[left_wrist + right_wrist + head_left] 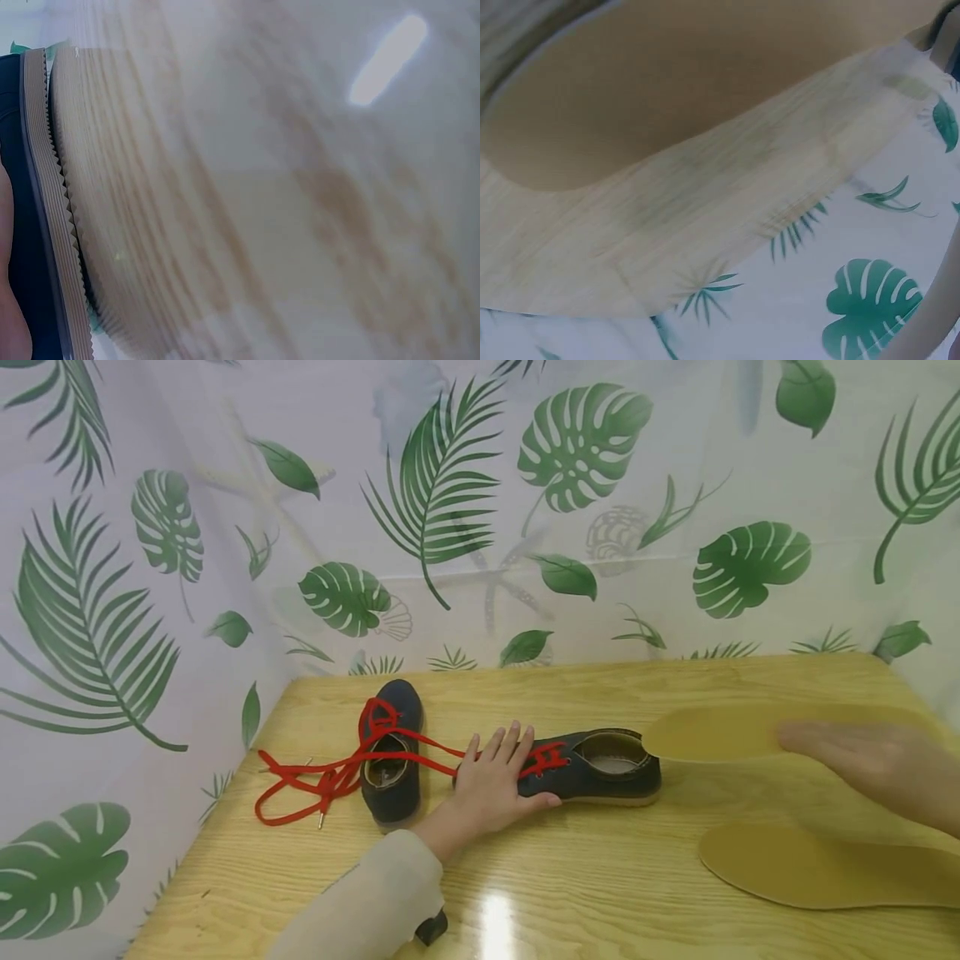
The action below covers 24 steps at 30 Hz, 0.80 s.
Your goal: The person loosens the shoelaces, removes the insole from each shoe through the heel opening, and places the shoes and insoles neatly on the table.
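A dark blue shoe (600, 789) lies sideways across the wooden table, toe to the left and opening facing up. My left hand (491, 787) rests over its toe and laces, fingers extended and thumb spread along the near side. In the left wrist view the shoe's ribbed sole edge (56, 202) runs down the left border. With my right hand (877, 764), blurred, I hold a tan insole (708, 735) above the table. The insole's left end overlaps the shoe's heel in the head view. From the right wrist, that insole (675, 82) fills the upper part.
A second dark blue shoe (397, 802) stands at the left, toe pointing away. Long red laces (288, 814) trail over it onto the table. Another tan insole (795, 868) lies at the near right. A leaf-printed cloth (645, 543) hangs behind the table (600, 885).
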Each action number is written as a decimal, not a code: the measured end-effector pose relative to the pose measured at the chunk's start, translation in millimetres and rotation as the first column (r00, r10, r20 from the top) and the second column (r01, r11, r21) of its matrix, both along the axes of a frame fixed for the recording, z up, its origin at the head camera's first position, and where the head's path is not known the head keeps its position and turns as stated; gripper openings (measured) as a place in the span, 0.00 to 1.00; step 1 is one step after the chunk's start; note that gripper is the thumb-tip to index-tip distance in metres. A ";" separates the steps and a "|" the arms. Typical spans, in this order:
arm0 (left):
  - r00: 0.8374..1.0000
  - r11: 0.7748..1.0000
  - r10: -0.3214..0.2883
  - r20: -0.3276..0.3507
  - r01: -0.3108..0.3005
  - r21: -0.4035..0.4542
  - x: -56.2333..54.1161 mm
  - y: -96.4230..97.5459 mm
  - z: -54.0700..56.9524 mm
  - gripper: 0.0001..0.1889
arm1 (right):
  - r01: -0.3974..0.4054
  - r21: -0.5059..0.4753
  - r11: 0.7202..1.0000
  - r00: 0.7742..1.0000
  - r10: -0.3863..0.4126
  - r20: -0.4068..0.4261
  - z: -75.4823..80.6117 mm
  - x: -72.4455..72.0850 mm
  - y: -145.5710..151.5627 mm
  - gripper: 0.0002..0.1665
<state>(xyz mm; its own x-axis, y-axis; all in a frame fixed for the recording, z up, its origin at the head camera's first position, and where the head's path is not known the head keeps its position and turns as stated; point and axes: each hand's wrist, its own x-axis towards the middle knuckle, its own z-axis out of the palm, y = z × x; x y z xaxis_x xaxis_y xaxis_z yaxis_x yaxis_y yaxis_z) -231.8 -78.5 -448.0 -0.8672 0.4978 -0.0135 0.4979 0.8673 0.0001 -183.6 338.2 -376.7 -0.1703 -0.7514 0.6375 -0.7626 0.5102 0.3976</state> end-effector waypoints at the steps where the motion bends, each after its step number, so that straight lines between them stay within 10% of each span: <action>1: 1.000 1.000 0.000 -0.003 0.000 0.000 0.0 -0.1 -0.1 0.51 | 0.012 0.008 1.000 1.000 -0.012 0.001 -1.7 0.3 4.2 0.25; 9: 1.000 1.000 0.002 -0.003 -0.002 0.001 0.8 -0.5 -1.0 0.51 | 0.122 0.110 0.986 0.992 -0.124 0.005 -16.6 5.6 36.8 0.26; 24: 1.000 1.000 0.008 -0.001 -0.008 -0.005 1.5 -0.1 1.5 0.51 | 0.056 0.060 0.997 0.996 -0.061 0.071 -68.9 -7.4 58.7 0.29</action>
<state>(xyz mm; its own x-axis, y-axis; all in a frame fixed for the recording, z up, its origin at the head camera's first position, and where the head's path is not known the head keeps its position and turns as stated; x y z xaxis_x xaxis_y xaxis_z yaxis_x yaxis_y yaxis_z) -230.3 -78.6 -446.4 -0.8709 0.4912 -0.0152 0.4913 0.8710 -0.0042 -191.0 396.9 -445.5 -0.2597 -0.7737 0.5778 -0.7602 0.5328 0.3718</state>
